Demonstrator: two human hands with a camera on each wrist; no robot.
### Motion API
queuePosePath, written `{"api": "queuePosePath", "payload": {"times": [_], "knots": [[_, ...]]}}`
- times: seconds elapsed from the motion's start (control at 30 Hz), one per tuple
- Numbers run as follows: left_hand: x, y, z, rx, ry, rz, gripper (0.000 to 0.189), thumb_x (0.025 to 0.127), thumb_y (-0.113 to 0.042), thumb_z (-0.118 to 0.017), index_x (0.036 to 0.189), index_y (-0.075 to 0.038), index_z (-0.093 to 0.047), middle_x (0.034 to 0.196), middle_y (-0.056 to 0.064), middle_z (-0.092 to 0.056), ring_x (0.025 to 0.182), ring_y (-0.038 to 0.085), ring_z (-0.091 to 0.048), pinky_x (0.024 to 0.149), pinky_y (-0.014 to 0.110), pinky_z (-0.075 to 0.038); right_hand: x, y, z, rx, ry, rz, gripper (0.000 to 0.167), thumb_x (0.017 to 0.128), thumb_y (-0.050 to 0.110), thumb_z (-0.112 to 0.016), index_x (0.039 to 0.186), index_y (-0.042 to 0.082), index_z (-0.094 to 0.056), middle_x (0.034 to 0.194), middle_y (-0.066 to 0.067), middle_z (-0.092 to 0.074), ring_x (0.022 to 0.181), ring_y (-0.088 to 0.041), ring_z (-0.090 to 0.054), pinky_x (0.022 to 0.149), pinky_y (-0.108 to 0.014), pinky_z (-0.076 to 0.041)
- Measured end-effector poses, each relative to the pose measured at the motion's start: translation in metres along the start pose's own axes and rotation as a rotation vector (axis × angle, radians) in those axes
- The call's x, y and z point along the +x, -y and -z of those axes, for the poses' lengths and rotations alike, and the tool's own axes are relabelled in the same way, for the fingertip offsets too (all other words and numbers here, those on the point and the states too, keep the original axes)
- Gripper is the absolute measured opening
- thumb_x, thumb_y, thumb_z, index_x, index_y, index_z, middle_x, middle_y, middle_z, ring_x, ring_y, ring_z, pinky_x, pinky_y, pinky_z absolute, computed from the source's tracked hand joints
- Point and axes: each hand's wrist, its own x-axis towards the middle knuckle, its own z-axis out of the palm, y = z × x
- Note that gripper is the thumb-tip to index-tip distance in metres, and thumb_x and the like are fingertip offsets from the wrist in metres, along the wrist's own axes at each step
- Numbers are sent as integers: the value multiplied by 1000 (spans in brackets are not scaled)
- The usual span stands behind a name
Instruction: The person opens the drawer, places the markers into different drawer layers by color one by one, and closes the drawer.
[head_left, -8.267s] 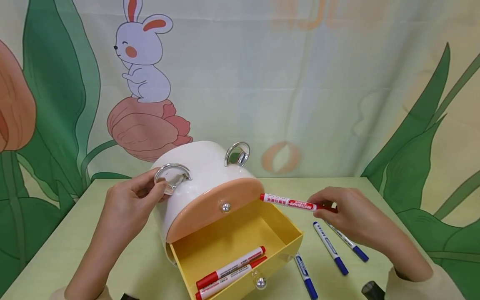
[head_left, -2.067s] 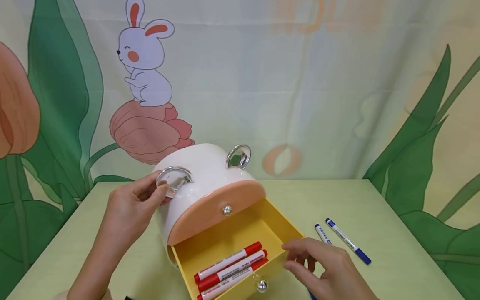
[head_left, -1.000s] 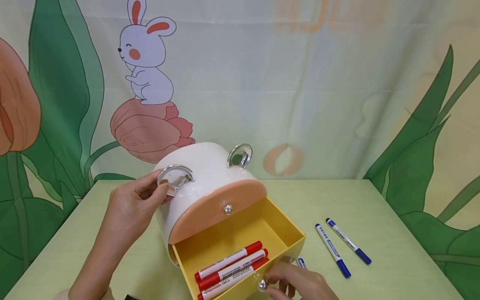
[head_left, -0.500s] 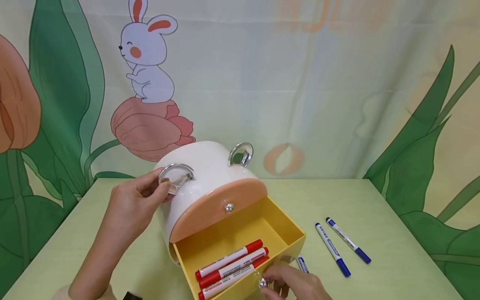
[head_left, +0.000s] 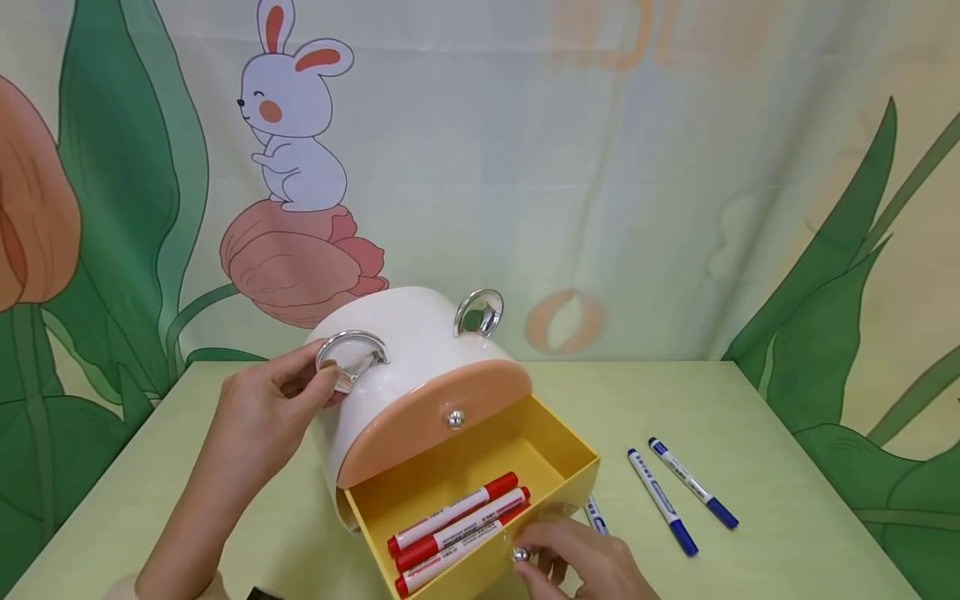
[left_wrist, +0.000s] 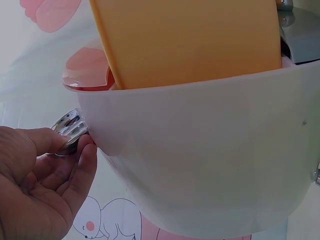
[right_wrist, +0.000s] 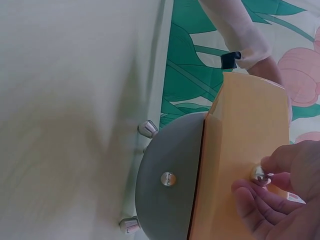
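Note:
A white rounded storage box (head_left: 412, 321) with an orange front panel has its yellow drawer (head_left: 551, 446) pulled out. Three red whiteboard markers (head_left: 457, 512) lie side by side in the drawer. My left hand (head_left: 262, 412) grips the silver ring handle (head_left: 352, 336) on the box's left side; in the left wrist view, thumb and fingers pinch this ring (left_wrist: 71, 124). At the drawer front, my right hand (head_left: 592, 560) pinches the round silver knob (head_left: 521, 553) between thumb and fingers, also plain on the knob (right_wrist: 259, 175) in the right wrist view.
Two blue markers (head_left: 662, 502) (head_left: 693, 483) lie on the pale green table (head_left: 787, 550) to the right. A third blue marker (head_left: 596, 515) is partly hidden behind my right hand. A second ring handle (head_left: 480, 313) tops the box's far side. A printed curtain (head_left: 637, 208) hangs behind.
The red marker that my right hand held earlier now lies in the drawer with the other two. That hand moved to the knob, and the drawer has slid slightly inward. My left hand stays.

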Motion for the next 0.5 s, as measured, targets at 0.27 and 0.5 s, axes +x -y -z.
{"api": "queuePosePath", "payload": {"times": [0.27, 0.5], "knots": [[-1, 0, 1, -10, -12, -12, 44, 103, -20, -65, 143, -2, -61, 114, 19, -74, 96, 27, -76, 87, 36, -57, 20, -4, -2, 5, 48, -1, 13, 100, 28, -72, 111, 22, -69, 98, 13, -64, 80, -3, -60, 69, -22, -57], [0, 1, 1, -36, -4, -7, 43, 103, -19, -65, 142, -1, -61, 116, 19, -74, 93, 21, -76, 83, 26, -59, 40, -13, -9, -13, 5, 123, 12, 98, 17, -73, 109, 21, -70, 98, 12, -67, 82, -4, -60, 71, -22, -57]]}}
